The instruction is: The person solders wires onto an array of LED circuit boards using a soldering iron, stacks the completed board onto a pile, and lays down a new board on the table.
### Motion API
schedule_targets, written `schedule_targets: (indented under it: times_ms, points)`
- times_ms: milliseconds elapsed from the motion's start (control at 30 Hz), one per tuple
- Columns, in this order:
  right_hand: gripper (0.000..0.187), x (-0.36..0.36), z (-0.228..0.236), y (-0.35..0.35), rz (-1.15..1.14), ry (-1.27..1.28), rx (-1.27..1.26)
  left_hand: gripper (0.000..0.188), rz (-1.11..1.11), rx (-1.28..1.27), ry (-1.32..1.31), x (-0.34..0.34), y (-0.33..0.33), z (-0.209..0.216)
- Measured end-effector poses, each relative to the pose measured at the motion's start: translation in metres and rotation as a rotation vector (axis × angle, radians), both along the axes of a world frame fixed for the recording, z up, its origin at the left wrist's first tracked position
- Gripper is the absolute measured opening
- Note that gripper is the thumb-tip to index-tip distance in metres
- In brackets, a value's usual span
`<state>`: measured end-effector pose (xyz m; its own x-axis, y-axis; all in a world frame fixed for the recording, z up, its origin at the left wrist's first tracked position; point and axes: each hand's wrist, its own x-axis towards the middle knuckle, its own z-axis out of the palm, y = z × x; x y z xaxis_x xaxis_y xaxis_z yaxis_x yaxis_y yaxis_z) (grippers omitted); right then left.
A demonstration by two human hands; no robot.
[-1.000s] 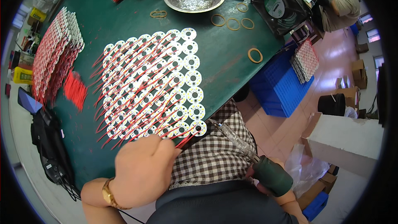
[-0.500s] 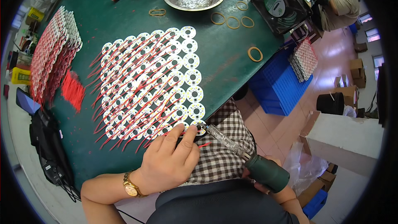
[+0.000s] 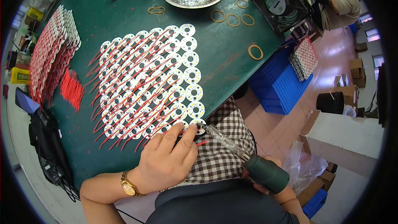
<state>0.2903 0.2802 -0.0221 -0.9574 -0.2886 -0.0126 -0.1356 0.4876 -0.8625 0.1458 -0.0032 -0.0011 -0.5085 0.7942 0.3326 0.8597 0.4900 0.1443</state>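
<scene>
A panel of round white LED circuit boards point(image 3: 188, 59) lies on the green table, with thin red wires point(image 3: 137, 79) slanting across most of its rows. The index and middle fingertips of my left hand point(image 3: 168, 157) press on the panel's near right corner. Below its curled fingers a short end of red wire point(image 3: 202, 143) sticks out; the thumb is hidden. My right hand point(image 3: 265, 174), largely covered by the handle, grips a soldering iron point(image 3: 267, 174) with a dark green handle. The iron's tip meets the corner board right beside my left fingertips.
Stacked wired panels point(image 3: 54, 54) and a loose heap of red wires point(image 3: 71, 91) lie on the left. A metal bowl point(image 3: 193, 5), rubber bands point(image 3: 255, 52) and a black fan point(image 3: 280, 4) occupy the far side. Blue crates point(image 3: 275, 85) stand right; another person point(image 3: 342, 4) sits beyond.
</scene>
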Motion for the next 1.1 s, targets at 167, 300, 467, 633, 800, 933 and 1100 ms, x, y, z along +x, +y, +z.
schedule_targets:
  times_ms: [167, 300, 467, 633, 800, 933, 1100]
  points:
    - [0.05, 0.005, 0.006, 0.008, 0.075, -0.111, 0.174, 0.007, 0.011, 0.015, -0.018, 0.0, 0.001, 0.002]
    - [0.051, 0.018, -0.009, 0.011, 0.076, -0.08, 0.207, 0.01, 0.003, 0.139, -0.174, -0.01, -0.001, 0.006]
    - [0.05, 0.034, -0.029, 0.015, -0.061, -0.278, 0.024, 0.009, 0.191, 0.258, -0.421, -0.022, -0.003, 0.015]
    - [0.049, -0.006, 0.001, 0.006, 0.004, -0.021, 0.128, 0.012, 0.311, 0.163, -0.485, -0.024, 0.009, 0.004]
    - [0.045, 0.002, -0.019, 0.005, -0.031, -0.048, 0.044, 0.013, 0.315, 0.083, -0.421, -0.024, 0.01, 0.003]
    - [0.041, -0.018, -0.011, 0.0, -0.002, 0.137, -0.015, 0.014, 0.302, 0.081, -0.427, -0.025, 0.011, 0.001]
    - [0.031, -0.016, -0.001, -0.008, -0.084, -0.006, -0.041, 0.018, 0.275, 0.119, -0.416, -0.026, 0.008, 0.0]
